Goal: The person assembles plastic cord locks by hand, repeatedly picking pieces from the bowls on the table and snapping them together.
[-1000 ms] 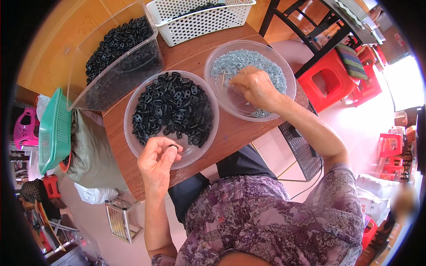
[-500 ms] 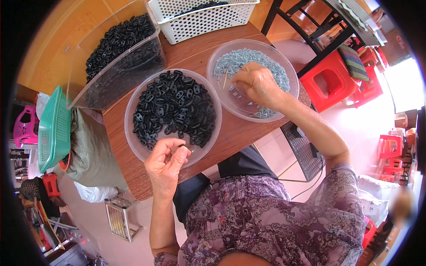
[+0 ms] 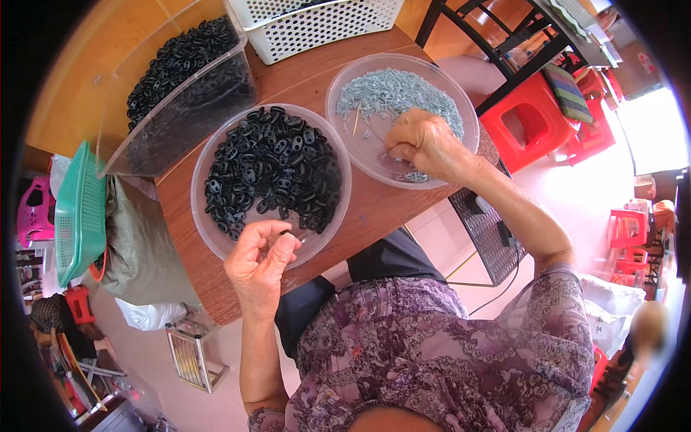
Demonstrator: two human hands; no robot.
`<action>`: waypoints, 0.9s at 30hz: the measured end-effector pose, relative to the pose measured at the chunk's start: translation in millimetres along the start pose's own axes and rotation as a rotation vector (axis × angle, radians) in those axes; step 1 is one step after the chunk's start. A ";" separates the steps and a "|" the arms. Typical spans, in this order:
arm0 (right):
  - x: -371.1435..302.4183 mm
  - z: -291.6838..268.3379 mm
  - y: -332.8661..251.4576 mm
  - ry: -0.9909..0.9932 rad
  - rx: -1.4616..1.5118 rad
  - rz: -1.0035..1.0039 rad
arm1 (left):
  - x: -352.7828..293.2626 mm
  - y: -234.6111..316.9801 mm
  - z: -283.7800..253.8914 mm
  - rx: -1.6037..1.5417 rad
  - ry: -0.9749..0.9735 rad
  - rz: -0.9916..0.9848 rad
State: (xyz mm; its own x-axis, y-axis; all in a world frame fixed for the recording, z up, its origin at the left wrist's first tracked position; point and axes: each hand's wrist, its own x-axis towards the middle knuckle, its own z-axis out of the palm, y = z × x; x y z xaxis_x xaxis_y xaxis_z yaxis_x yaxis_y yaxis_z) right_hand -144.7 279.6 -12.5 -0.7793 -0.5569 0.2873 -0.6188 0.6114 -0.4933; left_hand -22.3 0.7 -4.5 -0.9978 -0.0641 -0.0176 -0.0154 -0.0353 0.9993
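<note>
My left hand (image 3: 255, 263) is closed in a pinch over the near edge of a round clear tub (image 3: 199, 173). Between its thumb and forefinger is a small black plastic piece (image 3: 286, 232), mostly covered by the fingers. Many black oval pieces with two holes (image 3: 288, 158) fill that tub. My right hand (image 3: 425, 144) reaches into a second round clear tub (image 3: 345, 133), its fingers drawn together low near the bottom. Whatever they hold is hidden. Small pale grey-blue slender pieces (image 3: 389, 90) are heaped in this tub, and a thin wooden stick (image 3: 356, 119) leans among them.
Both tubs stand on a brown wooden table (image 3: 374, 216). Behind the left tub is a clear rectangular bin (image 3: 180, 133) of more black pieces. A white perforated basket (image 3: 324, 36) stands at the back. Red stools (image 3: 529, 122) are to the right, a green basket (image 3: 79, 216) to the left.
My right hand has come nearer to me inside its tub, away from the heap and the stick. The left hand keeps its pinch. The whole view has shifted slightly.
</note>
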 end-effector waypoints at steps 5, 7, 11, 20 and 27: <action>-7.9 -11.7 -11.0 -0.105 0.014 0.010 | -0.9 -0.2 -0.5 -0.002 -0.002 -0.007; -10.6 -12.3 -13.3 -0.144 0.032 0.024 | -1.3 0.8 0.1 0.016 0.005 -0.001; -10.8 -4.7 -10.7 -0.197 -0.023 -0.021 | -0.5 -1.3 0.1 0.012 -0.010 0.001; -6.3 -3.9 -5.6 -0.152 -0.032 -0.007 | -1.3 0.3 0.6 0.018 0.019 -0.021; -10.2 -4.5 -5.3 -0.160 -0.056 -0.033 | -0.6 -0.5 0.8 0.037 0.023 0.001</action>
State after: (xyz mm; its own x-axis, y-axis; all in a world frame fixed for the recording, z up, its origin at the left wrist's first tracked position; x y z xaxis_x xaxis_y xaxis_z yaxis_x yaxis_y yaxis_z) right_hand -133.9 284.5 -9.1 -0.7354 -0.6569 0.1664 -0.6521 0.6192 -0.4375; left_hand -21.8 1.6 -5.0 -0.9961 -0.0867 -0.0167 -0.0169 0.0020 0.9999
